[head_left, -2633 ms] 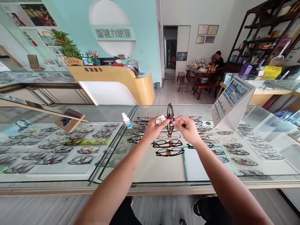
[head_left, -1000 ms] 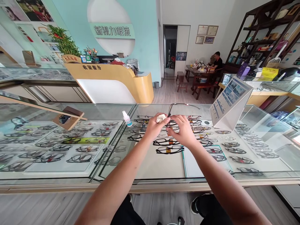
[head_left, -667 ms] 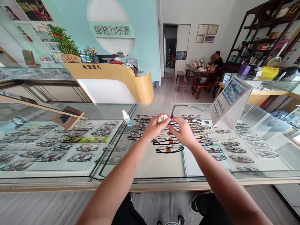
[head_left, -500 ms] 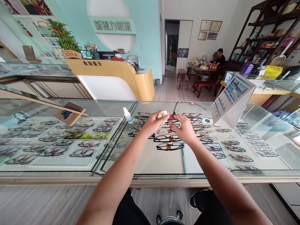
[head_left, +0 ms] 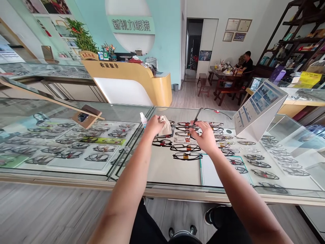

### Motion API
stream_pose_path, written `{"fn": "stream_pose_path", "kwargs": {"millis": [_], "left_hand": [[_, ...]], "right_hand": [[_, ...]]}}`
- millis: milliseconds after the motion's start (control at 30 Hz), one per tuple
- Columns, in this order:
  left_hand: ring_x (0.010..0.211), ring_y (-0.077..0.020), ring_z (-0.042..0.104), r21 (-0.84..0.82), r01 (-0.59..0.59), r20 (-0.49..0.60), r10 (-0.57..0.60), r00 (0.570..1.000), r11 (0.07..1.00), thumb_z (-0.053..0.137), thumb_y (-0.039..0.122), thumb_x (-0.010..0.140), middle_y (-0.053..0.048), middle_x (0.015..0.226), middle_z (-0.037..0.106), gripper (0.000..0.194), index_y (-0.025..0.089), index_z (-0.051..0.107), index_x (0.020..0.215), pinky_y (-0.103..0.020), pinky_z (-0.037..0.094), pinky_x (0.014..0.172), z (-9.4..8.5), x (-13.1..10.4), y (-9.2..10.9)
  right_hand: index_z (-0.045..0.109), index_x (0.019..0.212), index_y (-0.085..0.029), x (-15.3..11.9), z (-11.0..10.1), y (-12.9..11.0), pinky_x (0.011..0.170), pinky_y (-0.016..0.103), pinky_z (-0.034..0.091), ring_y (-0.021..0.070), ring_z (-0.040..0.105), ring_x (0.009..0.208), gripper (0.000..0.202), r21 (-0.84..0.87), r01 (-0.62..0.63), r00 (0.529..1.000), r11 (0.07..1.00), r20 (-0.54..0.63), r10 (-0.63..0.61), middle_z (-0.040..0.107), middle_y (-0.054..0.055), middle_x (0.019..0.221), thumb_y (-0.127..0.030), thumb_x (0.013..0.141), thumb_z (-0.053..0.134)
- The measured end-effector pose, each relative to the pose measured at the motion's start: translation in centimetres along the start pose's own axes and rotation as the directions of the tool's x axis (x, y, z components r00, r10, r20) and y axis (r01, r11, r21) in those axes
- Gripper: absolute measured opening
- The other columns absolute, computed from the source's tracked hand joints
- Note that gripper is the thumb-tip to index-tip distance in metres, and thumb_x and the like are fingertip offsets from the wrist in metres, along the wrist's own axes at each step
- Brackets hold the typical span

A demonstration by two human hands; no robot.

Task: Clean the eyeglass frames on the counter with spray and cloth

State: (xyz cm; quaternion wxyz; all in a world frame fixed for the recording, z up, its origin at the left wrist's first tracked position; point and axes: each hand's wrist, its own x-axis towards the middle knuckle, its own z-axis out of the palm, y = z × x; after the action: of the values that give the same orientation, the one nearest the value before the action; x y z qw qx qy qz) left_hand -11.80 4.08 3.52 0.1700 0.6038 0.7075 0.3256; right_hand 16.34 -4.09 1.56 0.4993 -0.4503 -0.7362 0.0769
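Note:
My left hand (head_left: pixel 154 125) is closed on a crumpled beige cloth (head_left: pixel 165 126), whose free part sticks out to the right of the fingers. Just left of that hand, a small white bottle (head_left: pixel 143 119) stands on the glass, partly covered by the hand. My right hand (head_left: pixel 205 136) grips a dark-framed pair of eyeglasses (head_left: pixel 198 116) between thumb and fingers. One long temple arches up and right; most of the front is hard to make out against the frames below. Rows of eyeglasses (head_left: pixel 186 147) lie beneath both hands.
The glass display counter (head_left: pixel 157 179) spans the view, with more eyeglasses left and right. A wooden stand (head_left: pixel 86 116) is at left, and a white folded display card (head_left: pixel 259 110) at right. Beyond are a yellow reception desk (head_left: pixel 162 88) and a seated person (head_left: pixel 246 63) at a table.
My left hand has moved left with the cloth, away from the eyeglasses. My right hand still holds the eyeglasses, its fingers spread a little more. The view has shifted slightly.

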Motion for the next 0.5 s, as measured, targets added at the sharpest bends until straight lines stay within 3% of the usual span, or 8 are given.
{"fn": "stream_pose_path", "kwargs": {"millis": [167,333,400,500], "left_hand": [[0.122,-0.042,0.076,0.178,0.041,0.002,-0.042,0.999,0.983,0.059,0.039,0.104,-0.023,0.122,0.084,0.028,0.022,0.08,0.101,-0.047,0.055,0.102,-0.2,-0.2,0.0],[0.127,-0.0435,0.074,0.195,0.089,-0.032,-0.085,0.996,0.977,0.055,0.035,0.106,-0.024,0.128,0.083,0.034,0.019,0.081,0.118,-0.05,0.055,0.106,-0.5,-0.6,0.4],[0.133,-0.0434,0.071,0.181,0.071,-0.09,-0.055,0.994,0.981,0.06,0.034,0.103,-0.022,0.136,0.08,0.037,0.02,0.078,0.133,-0.053,0.054,0.112,-0.8,-1.0,0.8],[0.152,-0.0472,0.056,0.155,0.064,-0.256,-0.023,0.967,0.986,0.067,0.036,0.101,-0.026,0.159,0.063,0.047,0.021,0.071,0.146,-0.06,0.046,0.124,-1.2,-1.7,1.4]], "right_hand": [[0.077,0.115,-0.027,0.0,-0.1,-0.2,0.103,0.059,0.06,0.0371,0.074,0.114,0.02,0.003,0.014,1.0,1.0,-0.005,-0.014,0.087,0.011,0.128,-0.042,0.107,0.068],[0.078,0.114,-0.027,-0.1,-0.3,-0.5,0.102,0.058,0.06,0.0368,0.073,0.112,0.02,0.009,0.012,1.0,1.0,-0.005,-0.012,0.088,0.01,0.124,-0.042,0.106,0.068],[0.078,0.114,-0.027,-0.1,-0.3,-0.5,0.101,0.057,0.06,0.0366,0.072,0.112,0.019,0.015,0.015,1.0,1.0,-0.006,-0.015,0.088,0.01,0.124,-0.042,0.106,0.068],[0.077,0.112,-0.027,-0.2,-0.3,-0.6,0.101,0.057,0.06,0.0365,0.072,0.111,0.019,0.019,0.012,1.0,1.0,-0.01,-0.012,0.088,0.01,0.124,-0.043,0.106,0.068]]}}
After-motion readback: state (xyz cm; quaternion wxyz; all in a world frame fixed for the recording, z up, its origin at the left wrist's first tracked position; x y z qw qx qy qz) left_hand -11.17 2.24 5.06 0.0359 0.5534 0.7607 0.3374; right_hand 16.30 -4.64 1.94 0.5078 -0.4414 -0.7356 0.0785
